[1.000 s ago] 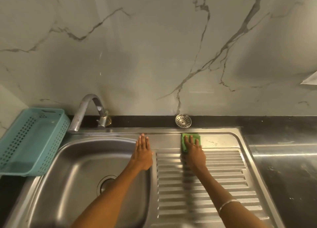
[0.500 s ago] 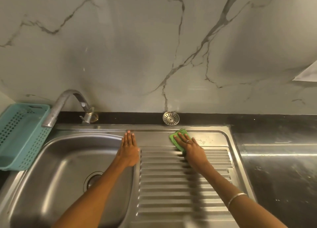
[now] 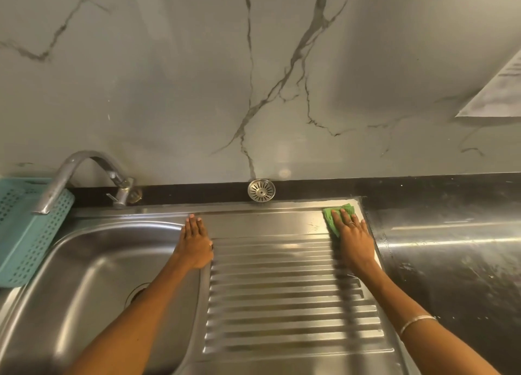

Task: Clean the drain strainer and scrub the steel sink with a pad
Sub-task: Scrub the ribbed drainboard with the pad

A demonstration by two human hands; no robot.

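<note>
The steel sink [image 3: 93,276] has a basin on the left and a ribbed drainboard [image 3: 282,298] on the right. My right hand [image 3: 352,233] presses a green scrub pad [image 3: 332,218] flat on the drainboard's far right corner. My left hand [image 3: 196,242] lies flat, fingers together, on the ridge between basin and drainboard, holding nothing. The round steel drain strainer [image 3: 261,190] leans against the wall on the black ledge behind the sink. My left forearm partly hides the open drain hole [image 3: 138,291] in the basin.
A curved steel tap [image 3: 84,174] stands behind the basin. A teal perforated basket [image 3: 25,233] sits at the left edge. A dark steel counter [image 3: 451,256] runs to the right. A sheet of paper [image 3: 496,92] hangs on the marble wall.
My right hand has slid the green pad to the right along the back of the drainboard, from below the strainer to the far right corner. My left hand has stayed on the ridge.
</note>
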